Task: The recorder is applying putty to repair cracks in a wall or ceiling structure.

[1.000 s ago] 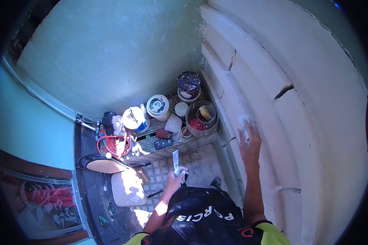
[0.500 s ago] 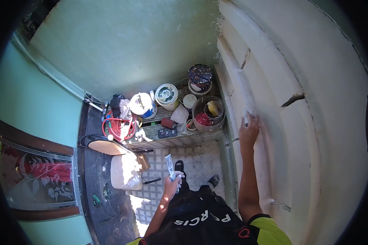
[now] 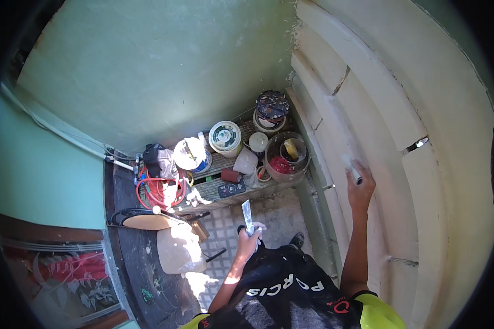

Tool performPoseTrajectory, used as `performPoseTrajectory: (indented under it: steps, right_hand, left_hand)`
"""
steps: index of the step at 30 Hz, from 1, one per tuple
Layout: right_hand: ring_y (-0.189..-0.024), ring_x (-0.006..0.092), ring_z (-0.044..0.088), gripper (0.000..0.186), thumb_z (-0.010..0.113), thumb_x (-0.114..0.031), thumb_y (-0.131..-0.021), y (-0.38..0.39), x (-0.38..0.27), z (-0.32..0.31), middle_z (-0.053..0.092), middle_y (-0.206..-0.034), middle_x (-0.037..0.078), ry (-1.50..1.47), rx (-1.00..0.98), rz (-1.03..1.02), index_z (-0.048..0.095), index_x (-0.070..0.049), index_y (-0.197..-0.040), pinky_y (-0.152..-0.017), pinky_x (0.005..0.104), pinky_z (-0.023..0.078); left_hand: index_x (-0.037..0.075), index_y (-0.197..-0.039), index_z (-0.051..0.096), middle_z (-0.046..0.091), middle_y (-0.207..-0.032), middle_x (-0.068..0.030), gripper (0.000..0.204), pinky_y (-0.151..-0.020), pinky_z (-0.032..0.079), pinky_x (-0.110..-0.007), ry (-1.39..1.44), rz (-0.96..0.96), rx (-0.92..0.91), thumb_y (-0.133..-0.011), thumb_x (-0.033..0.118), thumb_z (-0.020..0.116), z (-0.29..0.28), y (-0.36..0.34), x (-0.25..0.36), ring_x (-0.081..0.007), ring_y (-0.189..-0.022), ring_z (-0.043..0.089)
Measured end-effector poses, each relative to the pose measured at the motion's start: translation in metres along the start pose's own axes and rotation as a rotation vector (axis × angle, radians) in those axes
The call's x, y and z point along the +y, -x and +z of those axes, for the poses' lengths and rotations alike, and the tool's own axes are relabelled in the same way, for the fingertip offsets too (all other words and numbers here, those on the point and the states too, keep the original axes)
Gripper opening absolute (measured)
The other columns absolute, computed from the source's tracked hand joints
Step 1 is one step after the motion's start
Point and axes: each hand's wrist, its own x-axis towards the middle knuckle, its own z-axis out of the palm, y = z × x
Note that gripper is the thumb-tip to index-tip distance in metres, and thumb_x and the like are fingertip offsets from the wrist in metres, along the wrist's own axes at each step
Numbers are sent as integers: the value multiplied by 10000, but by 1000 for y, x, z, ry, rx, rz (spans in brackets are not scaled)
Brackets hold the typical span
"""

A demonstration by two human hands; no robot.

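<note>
- The left hand (image 3: 249, 237) is closed around the handle of a flat metal putty knife (image 3: 247, 214), blade pointing up; it hangs over the grey tiled floor (image 3: 274, 211), just in front of the low wooden pallet (image 3: 225, 183)
- The right hand (image 3: 360, 186) is stretched out to the right of the pallet, fingers curled round a small pale scraping tool (image 3: 352, 167) pressed against the cream moulded wall (image 3: 389, 126); how tightly it grips I cannot tell
- Left of the pallet's near edge lies a pale rounded sack (image 3: 177, 249), beside a dark curved metal frame (image 3: 127, 214)
- On the pallet's near left sits a coiled red hose (image 3: 158, 189); a small dark remote-like box (image 3: 228, 189) lies toward its middle
- At the pallet's right end stands a clear round tub (image 3: 287, 159) holding red and yellow things
- Farther back on the pallet stand a white lidded bucket (image 3: 225, 137) and a paint-spattered dark-lidded tin (image 3: 271, 104)
- Behind the pallet rises the pale green plastered wall (image 3: 148, 71)
</note>
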Motion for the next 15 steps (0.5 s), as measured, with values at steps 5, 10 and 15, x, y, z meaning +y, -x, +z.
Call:
performPoseTrajectory:
  steps: [5, 10, 15]
  right_hand:
    - [-1008, 326, 665, 286, 743, -90, -835, -12, 31, 34, 700, -1090, 180, 310, 308, 35, 703, 32, -1090, -908, 388, 512]
    - [-934, 322, 654, 260, 745, -132, -827, -47, 1, 44, 701, -1142, 155, 259, 185, -119, 736, -46, -1072, -892, 392, 509]
    - [-991, 335, 629, 302, 737, -130, -833, -76, 36, 74, 700, -1145, 151, 465, 267, -50, 712, -50, -1123, -902, 401, 504]
  left_hand:
    - [36, -1042, 673, 660, -842, -40, 162, -526, 455, -223, 22, 54, 26, -939, 51, 549, -41, -16, 7, -61, -610, 540]
    - [37, -1007, 667, 674, -900, -41, 143, -496, 432, -202, 59, -121, 87, -916, -12, 569, -74, -36, 10, -51, -637, 534]
    - [24, -1062, 672, 648, -775, -28, 201, -486, 409, -200, 123, -31, 47, -893, 26, 563, -75, -63, 11, -58, -556, 529]
